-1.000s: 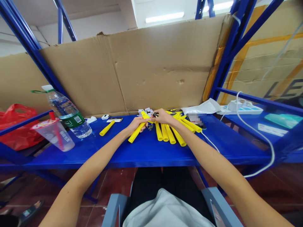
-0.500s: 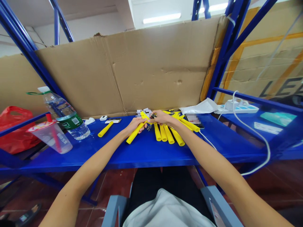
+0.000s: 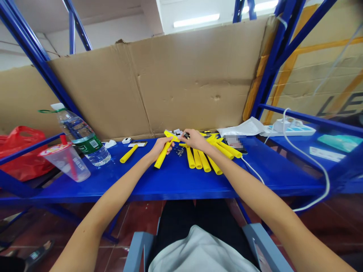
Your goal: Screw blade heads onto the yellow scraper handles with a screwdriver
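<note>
My left hand [image 3: 159, 148] is closed round a yellow T-shaped scraper handle [image 3: 161, 159], its hollow grip end pointing down toward me. Over the handle's head, my right hand [image 3: 196, 139] is closed on a small black-handled screwdriver [image 3: 186, 135]; its tip is hard to make out. A heap of small metal screws [image 3: 179, 152] lies on the table between the hands. Under and beside my right forearm rest several more yellow scraper handles [image 3: 206, 165], fanned out. One yellow scraper with a blade strip [image 3: 129, 154] lies to the left.
The blue table [image 3: 136, 187] backs onto a cardboard panel [image 3: 184, 83]. At left stand a water bottle [image 3: 90, 145], a plastic cup [image 3: 68, 162] and a red bag [image 3: 21, 158]. To the right are a phone [image 3: 236, 145], a white pouch [image 3: 244, 127], a power strip [image 3: 303, 130] and a white cable [image 3: 312, 158].
My right hand has drawn slightly away from my left, uncovering more of the scraper head and the screws. My left hand keeps its hold. The view has shifted slightly.
</note>
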{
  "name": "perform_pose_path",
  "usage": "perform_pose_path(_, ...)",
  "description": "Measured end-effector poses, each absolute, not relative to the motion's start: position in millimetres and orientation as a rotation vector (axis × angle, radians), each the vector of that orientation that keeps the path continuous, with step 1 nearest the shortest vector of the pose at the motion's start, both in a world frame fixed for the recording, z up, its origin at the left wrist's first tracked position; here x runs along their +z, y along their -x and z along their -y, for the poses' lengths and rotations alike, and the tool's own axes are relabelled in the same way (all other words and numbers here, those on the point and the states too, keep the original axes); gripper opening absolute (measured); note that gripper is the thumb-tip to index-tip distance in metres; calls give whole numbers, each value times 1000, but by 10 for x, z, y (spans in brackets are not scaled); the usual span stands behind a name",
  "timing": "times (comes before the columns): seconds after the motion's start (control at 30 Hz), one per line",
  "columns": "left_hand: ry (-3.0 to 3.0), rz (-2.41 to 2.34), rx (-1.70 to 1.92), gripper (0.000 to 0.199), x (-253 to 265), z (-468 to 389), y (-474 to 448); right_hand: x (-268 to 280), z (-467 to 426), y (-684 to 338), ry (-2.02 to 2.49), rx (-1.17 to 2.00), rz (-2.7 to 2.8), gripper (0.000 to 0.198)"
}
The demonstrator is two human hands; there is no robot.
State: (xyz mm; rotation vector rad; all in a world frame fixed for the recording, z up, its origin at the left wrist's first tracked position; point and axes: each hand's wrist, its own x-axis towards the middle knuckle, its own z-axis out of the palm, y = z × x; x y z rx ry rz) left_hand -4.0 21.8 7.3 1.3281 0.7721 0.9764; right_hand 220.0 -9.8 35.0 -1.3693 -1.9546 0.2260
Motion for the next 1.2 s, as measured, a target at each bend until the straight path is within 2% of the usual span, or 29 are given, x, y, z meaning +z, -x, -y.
perform_pose_path(0.17, -1211, -846, 1119, 25, 115, -252, 64, 281, 125, -2159, 1284, 77, 2231, 13)
perform_pose_path(0.4, -1227, -837, 1143, 24, 116, -236, 49, 156, 118, -2125, 1207, 239, 2587, 11)
perform_pose_path(0.63, -1291, -828, 1082, 28, 72, -222, 44, 172, 125, -2124, 1274, 252, 2560, 14)
perform_pose_path(0.8, -1315, -841, 1044, 29, 62, -205, 32, 191, 156, -2106, 1400, 133, 2575, 4)
perform_pose_path(0.93, -1315, -843, 1020, 25, 77, -193, 19, 199, 150, -2104, 1395, 94, 2588, 9)
perform_pose_path(1.07, -1325, -868, 961, 23, 82, -183, 18, 246, 137, -2113, 1319, 97, 2408, 12)
perform_pose_path(1.2, -1422, -857, 761, 32, 66, -158, 36, 324, 138, -2120, 1248, 60, 2150, 16)
